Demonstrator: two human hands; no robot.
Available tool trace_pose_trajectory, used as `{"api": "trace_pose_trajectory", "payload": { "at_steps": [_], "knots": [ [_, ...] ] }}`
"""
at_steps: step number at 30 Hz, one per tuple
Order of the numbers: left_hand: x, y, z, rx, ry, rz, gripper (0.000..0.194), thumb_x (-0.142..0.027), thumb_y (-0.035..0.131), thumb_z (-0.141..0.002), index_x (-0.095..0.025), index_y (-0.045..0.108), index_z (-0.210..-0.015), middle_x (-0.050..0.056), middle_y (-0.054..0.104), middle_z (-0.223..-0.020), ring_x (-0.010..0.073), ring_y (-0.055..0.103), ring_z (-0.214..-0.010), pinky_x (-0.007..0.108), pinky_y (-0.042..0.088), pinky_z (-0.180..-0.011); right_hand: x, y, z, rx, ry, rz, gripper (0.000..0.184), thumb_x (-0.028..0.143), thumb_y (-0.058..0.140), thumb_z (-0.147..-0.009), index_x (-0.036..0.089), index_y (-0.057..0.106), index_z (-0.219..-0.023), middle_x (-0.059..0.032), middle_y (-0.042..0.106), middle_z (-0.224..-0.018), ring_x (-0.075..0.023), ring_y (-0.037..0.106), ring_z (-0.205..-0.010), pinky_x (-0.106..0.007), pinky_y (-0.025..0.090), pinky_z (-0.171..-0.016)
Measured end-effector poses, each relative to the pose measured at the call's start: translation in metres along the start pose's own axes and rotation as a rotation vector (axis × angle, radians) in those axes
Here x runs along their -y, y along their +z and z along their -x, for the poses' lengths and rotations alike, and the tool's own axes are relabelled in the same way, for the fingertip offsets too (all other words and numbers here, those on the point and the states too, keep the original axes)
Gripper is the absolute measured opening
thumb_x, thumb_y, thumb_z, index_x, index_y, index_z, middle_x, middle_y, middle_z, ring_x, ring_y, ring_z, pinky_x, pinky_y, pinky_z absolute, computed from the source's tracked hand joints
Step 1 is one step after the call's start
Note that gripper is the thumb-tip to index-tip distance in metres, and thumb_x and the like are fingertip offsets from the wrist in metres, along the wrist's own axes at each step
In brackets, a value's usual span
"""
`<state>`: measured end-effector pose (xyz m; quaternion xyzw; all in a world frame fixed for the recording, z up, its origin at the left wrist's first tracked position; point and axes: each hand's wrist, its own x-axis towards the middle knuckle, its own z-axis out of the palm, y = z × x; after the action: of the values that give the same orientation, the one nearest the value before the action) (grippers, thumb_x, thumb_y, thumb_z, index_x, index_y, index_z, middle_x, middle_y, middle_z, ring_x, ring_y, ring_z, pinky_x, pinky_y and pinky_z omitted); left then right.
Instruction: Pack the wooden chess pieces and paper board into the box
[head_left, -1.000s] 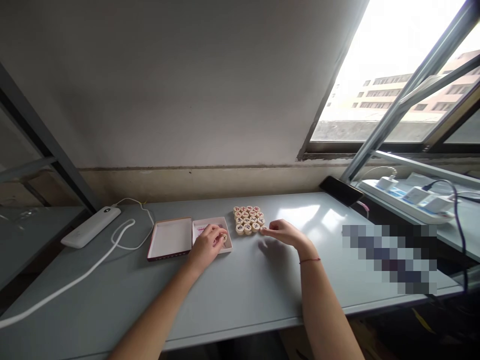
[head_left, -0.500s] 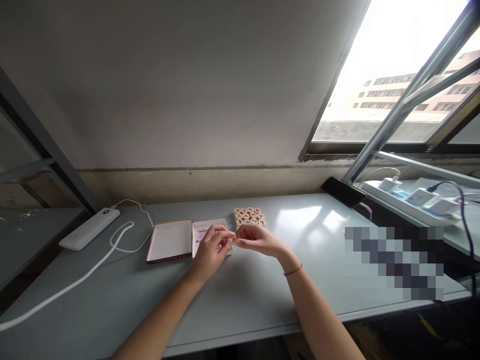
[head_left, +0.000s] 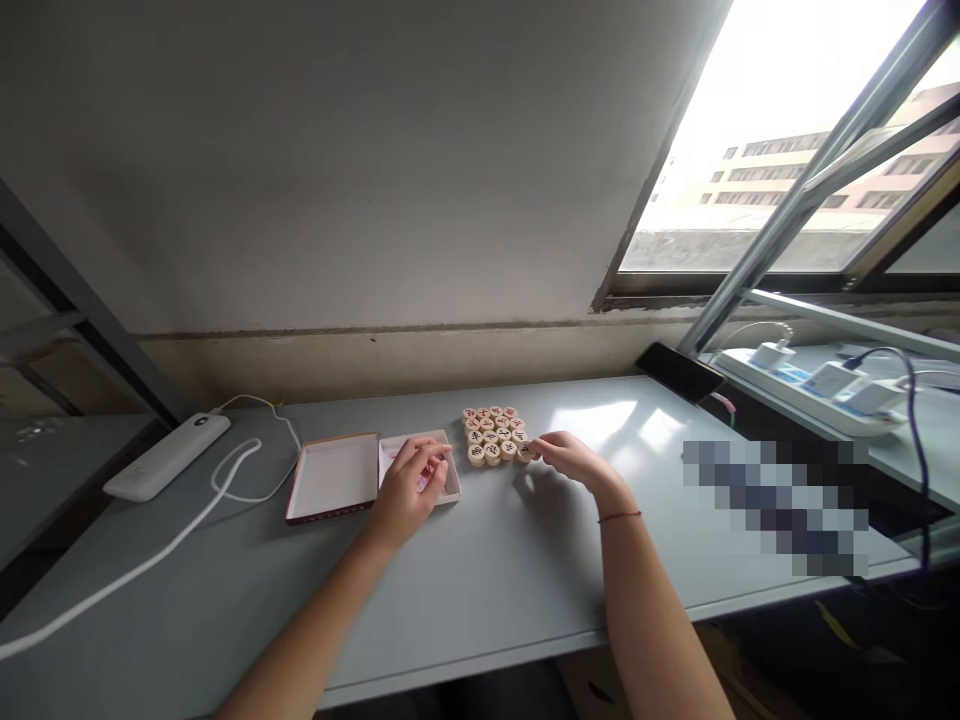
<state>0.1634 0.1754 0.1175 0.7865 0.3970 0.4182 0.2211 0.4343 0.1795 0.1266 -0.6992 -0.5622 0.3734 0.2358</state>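
Note:
Several round wooden game pieces with red or black characters lie in neat rows on the grey table. My right hand rests just right of them, its fingertips pinched on a piece at the block's near right corner. My left hand hovers over a small white tray with pink print inside, fingers curled and a little apart; I cannot see anything in them. A shallow box lid with a dark red rim lies next to the tray on the left.
A white power bank with a long white cable lies at the left. A dark phone leans at the back right. Power strips with plugs sit on a shelf by the window. The wall runs close behind.
Half a second ago both hands met in front of the tray, passing a piece. Now my right hand has gone back to the rows with it and my left hand is back over the tray.

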Motion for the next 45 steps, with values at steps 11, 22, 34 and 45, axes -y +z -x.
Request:
{"api": "trace_pose_trajectory", "payload": {
  "at_steps": [11, 22, 34, 45],
  "knots": [
    [0.004, -0.001, 0.0, 0.022, 0.002, -0.065, 0.022, -0.025, 0.043, -0.09, -0.023, 0.062, -0.101, 0.004, 0.058, -0.104, 0.0127, 0.06, -0.082, 0.028, 0.051, -0.082, -0.015, 0.004, -0.009, 0.037, 0.019, 0.179, 0.037, 0.052, 0.059, -0.069, 0.017, 0.051, -0.062, 0.0045, 0.039, -0.052, -0.0089, 0.033, -0.05, -0.023, 0.021, -0.046],
    [0.037, -0.027, -0.01, -0.051, -0.12, -0.48, 0.022, -0.025, 0.047, -0.086, -0.022, 0.064, -0.099, 0.006, 0.063, -0.097, 0.0207, 0.061, -0.093, 0.032, 0.047, -0.087, -0.012, 0.003, -0.006, 0.072, -0.072, 0.157, 0.032, 0.04, 0.061, -0.067, 0.019, 0.04, -0.055, 0.0064, 0.033, -0.05, -0.0073, 0.026, -0.05, -0.023, 0.018, -0.046],
    [0.055, -0.033, -0.007, 0.205, -0.367, -0.667, 0.035, -0.015, 0.042, -0.084, -0.02, 0.058, -0.114, 0.009, 0.066, -0.108, 0.0219, 0.063, -0.097, 0.028, 0.047, -0.078, 0.056, 0.091, 0.004, -0.08, -0.71, 0.393, 0.017, 0.024, 0.044, -0.088, 0.018, 0.055, -0.078, -0.0022, 0.056, -0.072, -0.0144, 0.049, -0.069, -0.026, 0.035, -0.066],
    [0.05, -0.036, -0.008, 0.236, -0.423, -0.67, 0.033, -0.023, 0.043, -0.09, -0.023, 0.056, -0.12, 0.008, 0.071, -0.096, 0.0226, 0.067, -0.086, 0.029, 0.046, -0.074, 0.103, 0.139, -0.019, -0.07, -0.496, 0.91, 0.021, 0.013, 0.046, -0.08, 0.009, 0.061, -0.095, -0.0184, 0.065, -0.095, -0.0301, 0.058, -0.093, -0.04, 0.037, -0.08]
  ]
}}
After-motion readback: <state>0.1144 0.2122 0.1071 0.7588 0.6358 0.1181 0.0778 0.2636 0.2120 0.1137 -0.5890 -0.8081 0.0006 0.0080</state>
